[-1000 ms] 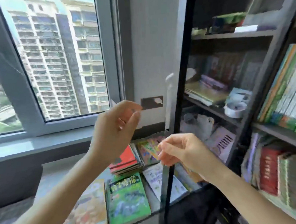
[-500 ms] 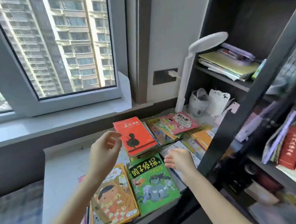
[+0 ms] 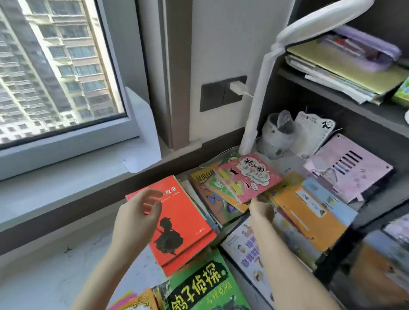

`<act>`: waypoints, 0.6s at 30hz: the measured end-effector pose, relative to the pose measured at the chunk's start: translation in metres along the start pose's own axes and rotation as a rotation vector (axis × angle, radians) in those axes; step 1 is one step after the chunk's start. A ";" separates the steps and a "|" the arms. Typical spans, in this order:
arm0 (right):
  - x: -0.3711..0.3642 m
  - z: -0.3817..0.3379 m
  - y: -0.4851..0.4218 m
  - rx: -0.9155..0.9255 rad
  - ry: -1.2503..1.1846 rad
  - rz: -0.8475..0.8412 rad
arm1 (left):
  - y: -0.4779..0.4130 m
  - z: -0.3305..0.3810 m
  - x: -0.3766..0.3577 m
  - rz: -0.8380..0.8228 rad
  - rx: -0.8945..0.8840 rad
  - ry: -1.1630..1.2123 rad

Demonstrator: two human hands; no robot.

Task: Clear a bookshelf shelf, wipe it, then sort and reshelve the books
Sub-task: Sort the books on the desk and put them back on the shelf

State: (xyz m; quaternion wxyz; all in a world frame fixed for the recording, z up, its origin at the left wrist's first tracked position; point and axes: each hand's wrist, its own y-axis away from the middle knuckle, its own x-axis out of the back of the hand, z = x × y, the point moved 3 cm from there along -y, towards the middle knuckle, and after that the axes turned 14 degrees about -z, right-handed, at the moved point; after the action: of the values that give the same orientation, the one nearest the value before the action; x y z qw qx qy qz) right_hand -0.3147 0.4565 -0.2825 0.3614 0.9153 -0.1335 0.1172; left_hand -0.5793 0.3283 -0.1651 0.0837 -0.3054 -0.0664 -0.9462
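Table [image 3: 39, 270]: found under both hands.
Red book [image 3: 178, 217]: laid flat right under the left hand, long side pointed away.
Pink book [image 3: 247, 176]: just ahead of the right hand, the nearer one.
Left hand [image 3: 136, 220]: loosely curled, nothing held.
Right hand [image 3: 260, 208]: placed at the pink book's edge; grip cannot be told.
Change: both hands have been moved forward.

Left hand [image 3: 137, 221] loosely curled (empty), right hand [image 3: 261, 210] outstretched
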 end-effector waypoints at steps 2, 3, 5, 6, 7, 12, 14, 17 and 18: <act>-0.003 -0.009 -0.018 -0.023 0.020 0.015 | -0.021 -0.006 -0.002 -0.033 0.022 -0.011; -0.005 -0.013 -0.027 -0.029 0.043 0.009 | -0.030 -0.010 -0.003 -0.051 0.032 -0.015; -0.009 -0.022 -0.042 -0.044 0.077 -0.044 | -0.049 -0.016 -0.008 -0.087 0.044 -0.016; -0.011 -0.024 -0.051 -0.063 0.071 -0.079 | -0.058 -0.018 -0.012 -0.110 0.052 -0.013; -0.012 -0.026 -0.060 -0.097 0.050 -0.118 | -0.068 -0.020 -0.017 -0.140 0.059 -0.015; -0.020 -0.017 -0.098 -0.225 0.007 -0.237 | -0.120 -0.021 -0.064 -0.280 0.063 -0.072; -0.022 -0.015 -0.100 -0.191 0.094 -0.214 | -0.153 -0.017 -0.094 -0.382 0.081 -0.149; -0.021 -0.011 -0.111 -0.039 0.379 -0.051 | -0.206 -0.011 -0.139 -0.489 0.113 -0.227; -0.020 -0.011 -0.114 -0.001 0.422 0.017 | -0.221 -0.012 -0.152 -0.510 0.140 -0.225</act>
State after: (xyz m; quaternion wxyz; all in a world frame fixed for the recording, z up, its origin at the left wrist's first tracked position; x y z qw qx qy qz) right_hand -0.2973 0.5475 -0.3530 0.3807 0.8692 -0.0627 0.3092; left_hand -0.5081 0.5606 -0.2807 -0.1441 -0.3754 -0.2150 -0.8900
